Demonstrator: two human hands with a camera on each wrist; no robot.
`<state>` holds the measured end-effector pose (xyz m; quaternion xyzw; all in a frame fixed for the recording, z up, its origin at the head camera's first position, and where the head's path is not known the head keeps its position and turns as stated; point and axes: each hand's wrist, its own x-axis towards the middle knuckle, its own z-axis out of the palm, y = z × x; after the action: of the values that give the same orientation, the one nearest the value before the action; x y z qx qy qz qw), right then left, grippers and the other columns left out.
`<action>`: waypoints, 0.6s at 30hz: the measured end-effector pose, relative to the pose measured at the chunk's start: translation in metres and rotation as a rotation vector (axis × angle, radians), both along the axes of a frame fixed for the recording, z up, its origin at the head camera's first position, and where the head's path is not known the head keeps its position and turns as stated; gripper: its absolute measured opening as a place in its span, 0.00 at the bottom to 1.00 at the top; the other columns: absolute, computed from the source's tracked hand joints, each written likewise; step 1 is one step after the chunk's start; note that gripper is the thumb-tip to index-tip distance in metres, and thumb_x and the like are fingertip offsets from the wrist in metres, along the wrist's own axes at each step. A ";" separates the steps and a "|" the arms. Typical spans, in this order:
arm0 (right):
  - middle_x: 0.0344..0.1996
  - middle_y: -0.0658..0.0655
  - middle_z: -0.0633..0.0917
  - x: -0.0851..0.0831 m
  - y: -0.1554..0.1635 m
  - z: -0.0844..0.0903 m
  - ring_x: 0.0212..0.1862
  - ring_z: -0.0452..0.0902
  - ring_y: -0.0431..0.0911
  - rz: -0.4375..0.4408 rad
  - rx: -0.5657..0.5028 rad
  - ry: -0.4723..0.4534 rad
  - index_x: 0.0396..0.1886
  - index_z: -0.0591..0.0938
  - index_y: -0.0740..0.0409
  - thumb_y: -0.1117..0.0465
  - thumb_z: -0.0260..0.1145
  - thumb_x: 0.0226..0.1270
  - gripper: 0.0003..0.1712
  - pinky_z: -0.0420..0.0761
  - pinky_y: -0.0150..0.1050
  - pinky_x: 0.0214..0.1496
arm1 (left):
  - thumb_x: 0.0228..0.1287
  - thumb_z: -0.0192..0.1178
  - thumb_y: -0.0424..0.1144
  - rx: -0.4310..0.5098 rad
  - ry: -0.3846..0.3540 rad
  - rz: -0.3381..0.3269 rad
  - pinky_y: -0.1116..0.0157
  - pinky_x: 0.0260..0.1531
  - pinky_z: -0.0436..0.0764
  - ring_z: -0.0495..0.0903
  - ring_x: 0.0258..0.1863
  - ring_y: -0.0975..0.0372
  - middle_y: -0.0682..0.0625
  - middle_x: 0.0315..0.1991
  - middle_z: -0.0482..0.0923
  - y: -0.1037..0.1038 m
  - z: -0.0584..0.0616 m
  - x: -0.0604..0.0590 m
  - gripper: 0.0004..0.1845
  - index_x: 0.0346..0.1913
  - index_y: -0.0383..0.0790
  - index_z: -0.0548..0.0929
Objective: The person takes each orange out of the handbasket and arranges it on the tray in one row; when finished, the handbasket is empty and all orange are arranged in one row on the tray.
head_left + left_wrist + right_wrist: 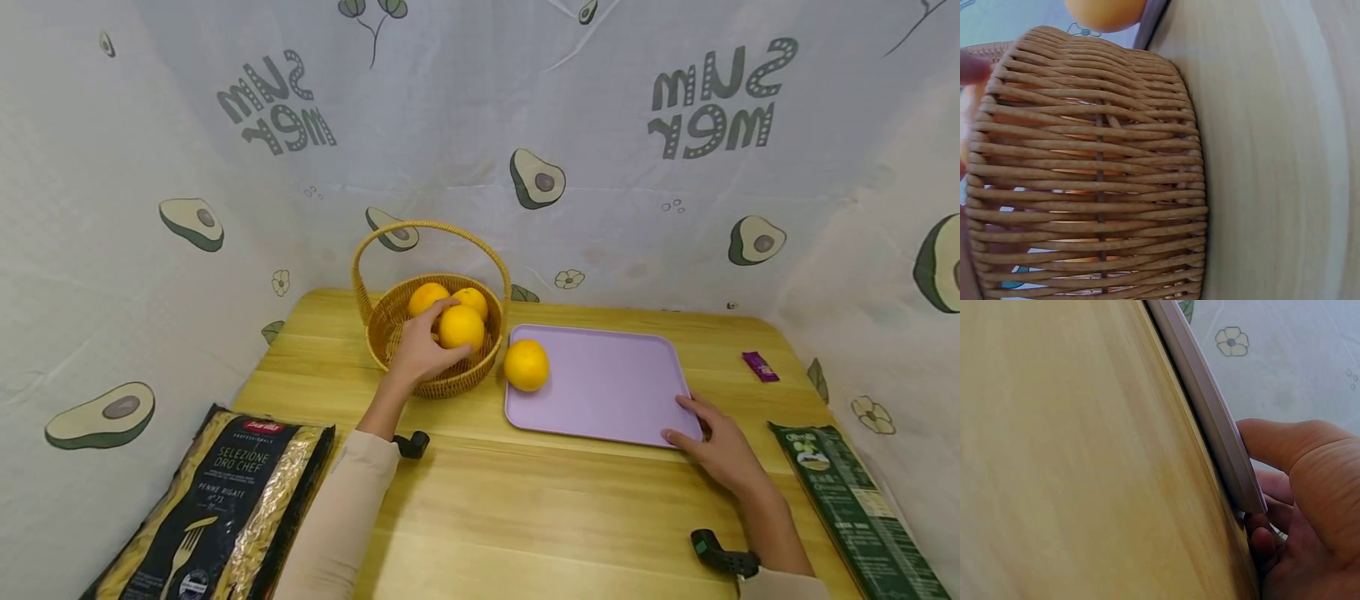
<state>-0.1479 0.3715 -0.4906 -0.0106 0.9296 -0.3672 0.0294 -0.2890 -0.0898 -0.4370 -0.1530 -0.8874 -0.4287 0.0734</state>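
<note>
A: Left hand (422, 354) is over the near rim of the wicker basket (450, 379), fingers curled round the front orange (461, 327). Two more oranges sit just behind that one, toward the far side of the basket.

B: And the right hand (720, 450)?

A: Pinching the near right corner of the lilac tray (607, 383) — thumb on top of the rim, fingers tucked under the edge, as the right wrist view shows (1310, 487). One loose orange (526, 364) lies on the tray's left part, between the two hands and just beside the basket.

B: Handling of the gripped orange?

A: Judged firm, rounded, moderately heavy for its size, peel dimpled enough not to slip. Best taken across its widest part with spread fingers — it will roll if set down carelessly.

B: The tray?

A: Looks stiff, light, smooth plastic; a one-corner hold could tilt it and set the loose orange rolling.

B: Surroundings?

A: A pasta bag (217, 508) lies outside the left forearm, a dark green packet (855, 508) outside the right wrist, and a small purple wrapper (761, 366) beyond the right hand.
</note>
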 end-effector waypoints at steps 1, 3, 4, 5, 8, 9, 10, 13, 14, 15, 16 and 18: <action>0.77 0.82 0.50 0.000 0.000 0.000 0.75 0.47 0.81 0.001 -0.001 -0.002 0.78 0.58 0.73 0.49 0.68 0.72 0.48 0.55 0.76 0.71 | 0.51 0.74 0.55 0.026 0.004 -0.001 0.55 0.42 0.85 0.81 0.50 0.53 0.49 0.57 0.82 -0.001 0.001 0.001 0.38 0.69 0.61 0.75; 0.77 0.81 0.50 -0.001 0.001 0.000 0.75 0.46 0.81 0.003 0.000 -0.005 0.78 0.58 0.73 0.49 0.68 0.73 0.48 0.54 0.77 0.71 | 0.52 0.74 0.56 0.063 0.014 -0.010 0.58 0.41 0.86 0.82 0.50 0.54 0.49 0.58 0.82 -0.002 0.002 0.003 0.38 0.69 0.62 0.76; 0.77 0.81 0.50 -0.001 0.001 0.000 0.75 0.46 0.81 0.003 0.000 -0.007 0.78 0.58 0.73 0.49 0.68 0.73 0.48 0.54 0.77 0.71 | 0.52 0.75 0.57 0.074 0.021 -0.018 0.58 0.41 0.86 0.82 0.51 0.55 0.50 0.58 0.82 -0.002 0.003 0.005 0.38 0.69 0.63 0.77; 0.78 0.81 0.50 -0.001 0.002 0.000 0.75 0.46 0.81 0.003 0.005 -0.007 0.78 0.58 0.73 0.49 0.68 0.73 0.48 0.55 0.77 0.71 | 0.52 0.75 0.58 0.084 0.025 -0.026 0.59 0.41 0.86 0.83 0.51 0.55 0.50 0.58 0.82 -0.001 0.004 0.006 0.37 0.68 0.65 0.77; 0.78 0.81 0.50 -0.001 0.004 0.000 0.75 0.47 0.81 -0.002 0.016 -0.005 0.79 0.58 0.73 0.49 0.68 0.73 0.48 0.55 0.77 0.71 | 0.50 0.77 0.60 0.099 0.044 -0.055 0.61 0.40 0.86 0.83 0.51 0.57 0.51 0.59 0.83 0.001 0.005 0.009 0.38 0.67 0.67 0.79; 0.77 0.81 0.51 -0.001 0.004 0.000 0.75 0.48 0.81 -0.003 0.021 -0.001 0.78 0.58 0.73 0.49 0.68 0.72 0.48 0.56 0.77 0.70 | 0.49 0.77 0.60 0.104 0.050 -0.063 0.62 0.39 0.87 0.83 0.50 0.57 0.51 0.59 0.83 0.002 0.006 0.010 0.38 0.67 0.67 0.79; 0.77 0.81 0.51 -0.001 0.004 -0.001 0.74 0.48 0.81 -0.002 0.025 0.007 0.78 0.59 0.73 0.50 0.68 0.72 0.48 0.56 0.77 0.70 | 0.48 0.78 0.60 0.113 0.057 -0.072 0.62 0.39 0.87 0.83 0.50 0.58 0.52 0.59 0.83 0.003 0.006 0.011 0.38 0.67 0.66 0.80; 0.76 0.82 0.53 -0.001 0.002 -0.001 0.74 0.51 0.81 0.000 0.033 0.024 0.77 0.60 0.74 0.51 0.69 0.72 0.47 0.58 0.76 0.70 | 0.47 0.80 0.58 0.143 0.076 -0.098 0.63 0.39 0.88 0.85 0.48 0.59 0.52 0.59 0.83 0.007 0.009 0.014 0.39 0.66 0.63 0.81; 0.76 0.82 0.53 -0.002 0.001 -0.001 0.73 0.51 0.81 0.003 0.032 0.028 0.77 0.61 0.74 0.51 0.69 0.72 0.46 0.58 0.76 0.70 | 0.47 0.80 0.57 0.153 0.080 -0.108 0.63 0.39 0.88 0.85 0.48 0.59 0.53 0.60 0.83 0.009 0.011 0.016 0.39 0.66 0.61 0.82; 0.76 0.82 0.53 -0.002 0.001 -0.001 0.73 0.51 0.81 0.005 0.031 0.031 0.77 0.61 0.74 0.52 0.69 0.71 0.46 0.58 0.76 0.70 | 0.47 0.80 0.56 0.162 0.084 -0.119 0.63 0.39 0.88 0.85 0.47 0.59 0.53 0.60 0.83 0.011 0.013 0.017 0.39 0.66 0.60 0.82; 0.76 0.83 0.53 -0.002 0.000 -0.001 0.73 0.51 0.81 0.006 0.031 0.031 0.77 0.61 0.74 0.52 0.69 0.71 0.46 0.58 0.76 0.70 | 0.47 0.80 0.55 0.174 0.085 -0.136 0.63 0.40 0.88 0.85 0.47 0.58 0.53 0.60 0.83 0.013 0.015 0.019 0.39 0.66 0.58 0.82; 0.76 0.82 0.53 -0.001 -0.001 -0.001 0.73 0.51 0.81 0.004 0.031 0.024 0.77 0.61 0.74 0.52 0.69 0.71 0.46 0.58 0.76 0.70 | 0.48 0.80 0.55 0.174 0.089 -0.163 0.63 0.39 0.88 0.85 0.46 0.58 0.54 0.60 0.82 0.020 0.020 0.022 0.39 0.66 0.58 0.81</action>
<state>-0.1493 0.3707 -0.4913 -0.0165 0.9354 -0.3527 0.0191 -0.2672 -0.0701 -0.4174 -0.2367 -0.8272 -0.5015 0.0908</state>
